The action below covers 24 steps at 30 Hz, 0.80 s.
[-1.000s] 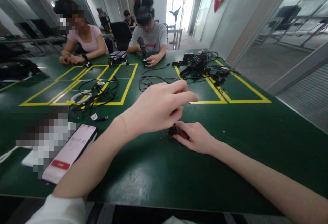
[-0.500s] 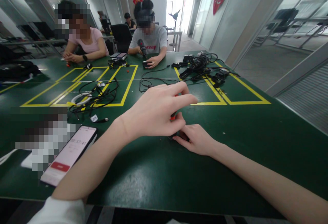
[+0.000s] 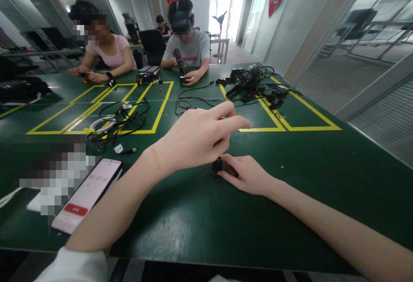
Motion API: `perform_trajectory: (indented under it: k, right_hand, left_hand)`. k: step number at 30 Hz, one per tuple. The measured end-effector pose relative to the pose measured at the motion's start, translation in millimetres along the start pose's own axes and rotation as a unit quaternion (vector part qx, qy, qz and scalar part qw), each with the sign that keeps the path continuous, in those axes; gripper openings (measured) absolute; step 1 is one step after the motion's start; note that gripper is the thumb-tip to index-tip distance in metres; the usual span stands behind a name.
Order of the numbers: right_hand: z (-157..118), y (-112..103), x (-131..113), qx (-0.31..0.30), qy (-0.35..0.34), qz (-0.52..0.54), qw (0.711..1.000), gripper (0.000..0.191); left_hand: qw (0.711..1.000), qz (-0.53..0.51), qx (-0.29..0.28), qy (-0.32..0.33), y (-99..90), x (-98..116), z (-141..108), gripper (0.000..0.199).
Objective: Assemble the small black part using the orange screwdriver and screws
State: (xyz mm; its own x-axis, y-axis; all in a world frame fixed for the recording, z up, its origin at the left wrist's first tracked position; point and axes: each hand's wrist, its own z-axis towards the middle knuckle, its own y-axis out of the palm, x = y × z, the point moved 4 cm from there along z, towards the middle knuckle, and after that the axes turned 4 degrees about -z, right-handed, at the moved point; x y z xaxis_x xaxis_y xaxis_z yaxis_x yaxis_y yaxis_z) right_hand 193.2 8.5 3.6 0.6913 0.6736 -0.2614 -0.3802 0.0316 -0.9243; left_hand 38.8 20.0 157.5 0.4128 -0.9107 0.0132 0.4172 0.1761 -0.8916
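Note:
My left hand (image 3: 201, 137) is above the green table, palm down, its fingers curled around a red-and-black tool (image 3: 221, 118). Only a bit of that tool shows; the rest is hidden behind the fingers, so its exact kind is unclear. Just below, my right hand (image 3: 247, 174) rests on the table, thumb and fingers closed on a small black part (image 3: 217, 166). The part stands against the tabletop directly under the left hand. Its right side is covered by my fingers.
A phone (image 3: 88, 196) showing a timer lies at the left. Beyond it sits a tangle of black cables (image 3: 124, 120); another cable pile (image 3: 250, 84) lies at the far right. Yellow tape (image 3: 163, 110) marks the green tabletop (image 3: 306, 165). Across it, a person (image 3: 190, 49) holds a power driver (image 3: 178, 58); another person (image 3: 109, 54) sits leftward.
My left hand's lower fingers have shifted and curled in, uncovering more of the black part below. My right hand stays in place. The person at far left has moved their hands apart.

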Motion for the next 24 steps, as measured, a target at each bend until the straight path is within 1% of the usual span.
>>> perform_trajectory:
  k: [7, 14, 18, 22, 24]
  right_hand:
    - [-0.6, 0.1, -0.3, 0.000, 0.000, 0.005, 1.000, 0.017]
    - [-0.2, -2.1, -1.0, -0.012, 0.007, 0.004, 1.000, 0.018]
    - [-0.5, -2.6, -1.1, -0.007, 0.004, 0.008, 1.000, 0.016]
    - [-0.7, -1.1, -0.4, 0.002, 0.001, 0.006, 1.000, 0.014]
    - [-0.5, -0.4, -0.3, 0.010, -0.004, 0.007, 1.000, 0.014]
  left_hand:
    - [0.999, -0.031, -0.009, -0.003, -0.6, 0.9, -0.7, 0.037]
    - [0.999, -0.047, -0.007, -0.013, -2.8, 0.8, 0.0, 0.030]
    - [0.998, -0.060, 0.003, -0.025, -3.7, -1.3, -0.6, 0.036]
    - [0.998, -0.051, 0.015, -0.033, -3.8, -1.6, -1.2, 0.026]
    - [0.998, -0.063, 0.017, -0.028, -4.4, 0.0, -1.2, 0.026]
